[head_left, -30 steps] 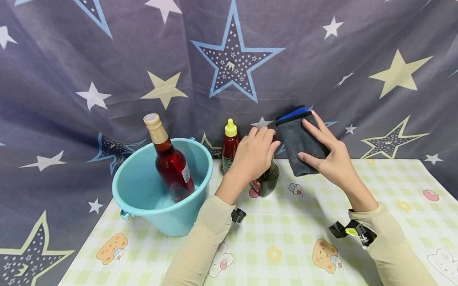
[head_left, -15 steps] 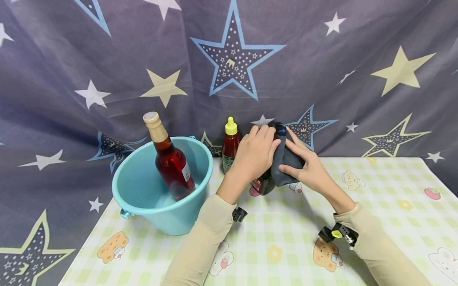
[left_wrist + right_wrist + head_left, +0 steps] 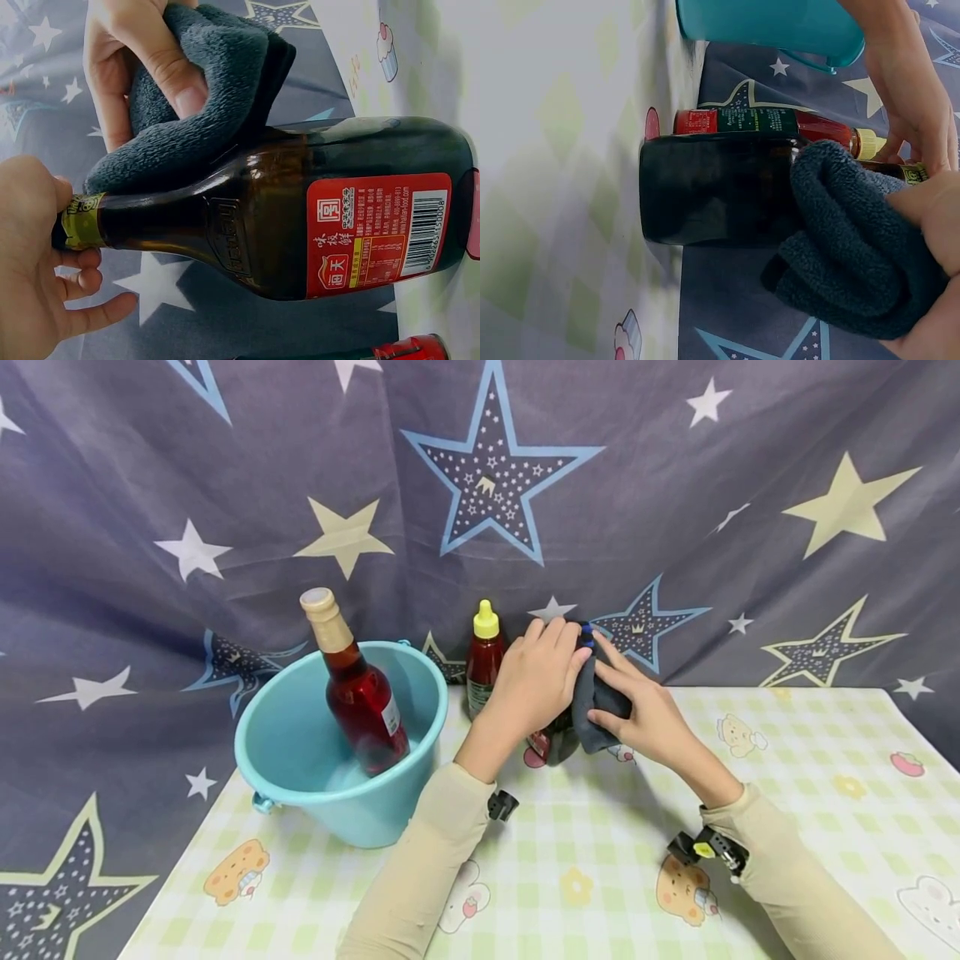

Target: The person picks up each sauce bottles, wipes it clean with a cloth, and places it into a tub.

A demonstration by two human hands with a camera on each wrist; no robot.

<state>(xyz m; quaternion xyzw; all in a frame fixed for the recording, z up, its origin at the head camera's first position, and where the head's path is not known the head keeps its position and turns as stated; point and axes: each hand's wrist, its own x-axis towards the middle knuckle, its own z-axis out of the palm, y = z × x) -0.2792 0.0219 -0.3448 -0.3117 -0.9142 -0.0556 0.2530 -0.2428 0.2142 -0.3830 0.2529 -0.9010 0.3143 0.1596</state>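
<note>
My left hand (image 3: 536, 681) grips a dark soy sauce bottle by its neck, near the yellow-banded top. In the left wrist view the soy sauce bottle (image 3: 270, 187) shows a red label, its base on the table. My right hand (image 3: 648, 718) holds a folded dark grey cloth (image 3: 598, 714) against the bottle's right side. Seen from the left wrist, the cloth (image 3: 202, 127) bends along the neck and shoulder, the right thumb pressing on it. The right wrist view has the cloth (image 3: 847, 247) over the bottle's upper part.
To the left stands a light blue bucket (image 3: 337, 814) with a tilted bottle of red liquid (image 3: 365, 710) inside. Just left of the soy sauce bottle is a sauce bottle with a yellow nozzle cap (image 3: 485, 652). A star-patterned curtain (image 3: 675, 527) hangs behind the checked tablecloth (image 3: 585, 852).
My right hand has moved left with the cloth, from apart from the soy sauce bottle to against its side, and the cloth has folded. The left hand keeps its hold.
</note>
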